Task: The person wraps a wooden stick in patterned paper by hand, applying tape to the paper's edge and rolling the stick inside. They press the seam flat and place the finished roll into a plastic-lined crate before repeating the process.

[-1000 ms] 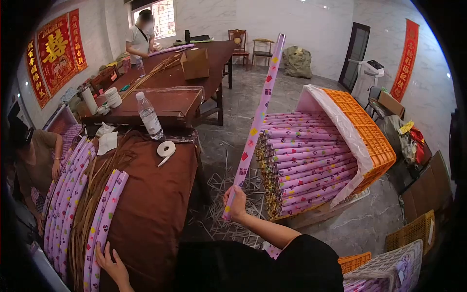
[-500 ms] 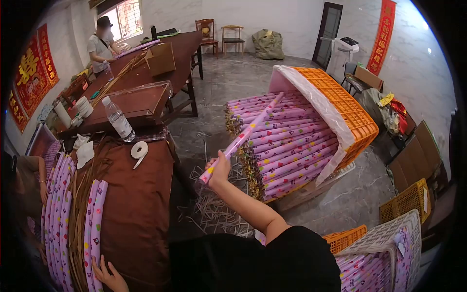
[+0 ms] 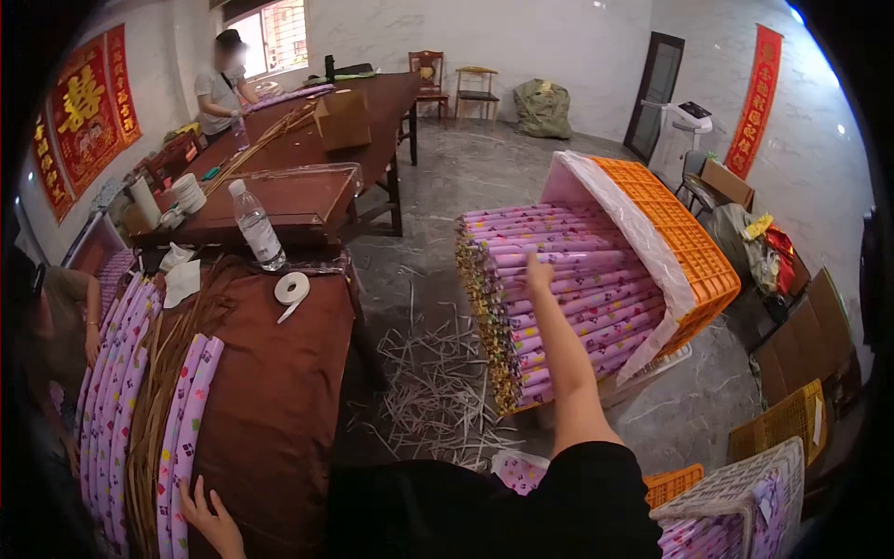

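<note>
Stretched forward, my right hand (image 3: 538,276) is on top of the stack of pink-purple patterned rolls (image 3: 587,298), which lie on their sides in a tipped orange crate. Its fingers are closed at one patterned roll (image 3: 596,258) near the top; part of the grip is hidden. My left hand (image 3: 212,520) lies at the table's near edge with fingers spread, touching the side of two patterned rolls (image 3: 191,419). More such rolls (image 3: 116,401) lie further left, beyond a bundle of brown strips (image 3: 154,410).
A water bottle (image 3: 257,228) and a white tape roll (image 3: 292,290) stand on the brown-covered table (image 3: 270,391). Shredded strips (image 3: 433,373) litter the floor before the orange crate (image 3: 652,200). One person (image 3: 219,93) works at the far table; another (image 3: 65,307) sits at left.
My right hand has moved right and forward onto the stack, and the roll it held at a slant now lies among the others. My left hand stays by the rolls. The view has shifted slightly.
</note>
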The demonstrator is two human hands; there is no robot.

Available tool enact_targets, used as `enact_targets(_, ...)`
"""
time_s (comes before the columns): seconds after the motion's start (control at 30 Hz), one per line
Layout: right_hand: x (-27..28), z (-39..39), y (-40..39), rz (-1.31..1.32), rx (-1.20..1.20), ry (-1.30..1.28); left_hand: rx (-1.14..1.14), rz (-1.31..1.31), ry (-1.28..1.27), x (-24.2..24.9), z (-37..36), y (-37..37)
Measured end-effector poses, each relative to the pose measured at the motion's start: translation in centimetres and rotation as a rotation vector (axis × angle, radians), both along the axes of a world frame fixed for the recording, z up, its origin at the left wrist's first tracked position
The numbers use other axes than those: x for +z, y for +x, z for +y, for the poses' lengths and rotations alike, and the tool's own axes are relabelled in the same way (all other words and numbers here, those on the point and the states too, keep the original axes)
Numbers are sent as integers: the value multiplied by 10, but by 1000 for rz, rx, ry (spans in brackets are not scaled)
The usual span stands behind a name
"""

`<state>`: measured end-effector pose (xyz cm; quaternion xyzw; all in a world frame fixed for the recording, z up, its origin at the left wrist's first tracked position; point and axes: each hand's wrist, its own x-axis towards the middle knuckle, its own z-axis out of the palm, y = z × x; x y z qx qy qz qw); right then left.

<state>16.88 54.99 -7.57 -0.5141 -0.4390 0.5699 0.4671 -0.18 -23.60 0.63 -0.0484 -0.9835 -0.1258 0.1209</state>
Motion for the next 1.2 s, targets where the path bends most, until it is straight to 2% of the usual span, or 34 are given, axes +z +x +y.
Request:
enact_targets(0.03, 14, 2, 8, -3, -51, -48, -1, -9, 62, 0, 6, 2)
enact_targets(0.1, -9, 53, 34, -715, 55, 146, -35, -33, 233, 8, 21, 8)
enact_targets(0.13, 15, 31, 44, -1067, 143, 208, -78, -36, 308, 26, 38, 18)
enact_targets(0.17, 15, 27, 54, -1192, 134, 223, -148, -57, 438, 41, 50, 25)
enact_targets(0.27, 28, 1, 47, -1197, 28, 308, -534, -299, 1033, 110, 88, 67)
enact_targets(0.3, 36, -9, 40, -1195, -18, 349, -716, -349, 1122, 134, 99, 83)
enact_targets(0.37, 30, -11, 22, -1169, 136, 594, -1152, -243, 1029, 173, 116, 109)
enact_targets(0.4, 18, -10, 6, -1125, 107, 697, -1313, -111, 970, 189, 127, 116)
enact_targets(0.47, 33, -41, -22, -1028, 239, 880, -1537, 100, 876, 213, 145, 132)
enact_targets(0.53, 40, -66, -53, -908, 377, 968, -1564, 204, 907, 216, 155, 151)
enact_targets(0.67, 93, -179, -96, -757, 592, 1083, -1494, 341, 944, 210, 151, 173)
enact_targets(0.73, 80, -188, -121, -633, 694, 1153, -1441, 397, 935, 204, 143, 179)
enact_targets(0.8, 100, -237, -137, -511, 779, 1187, -1386, 459, 915, 200, 133, 184)
enact_targets(0.9, 127, -304, -152, -407, 894, 1285, -1285, 576, 875, 192, 115, 193)
enact_targets(1.0, 131, -359, -174, -151, 1082, 1274, -1157, 719, 828, 183, 93, 207)
enact_targets(1.07, 139, -403, -179, -108, 1144, 1354, -1052, 834, 791, 178, 77, 216)
enact_targets(1.2, 139, -482, -200, 117, 1357, 1280, -874, 1041, 670, 169, 52, 230)
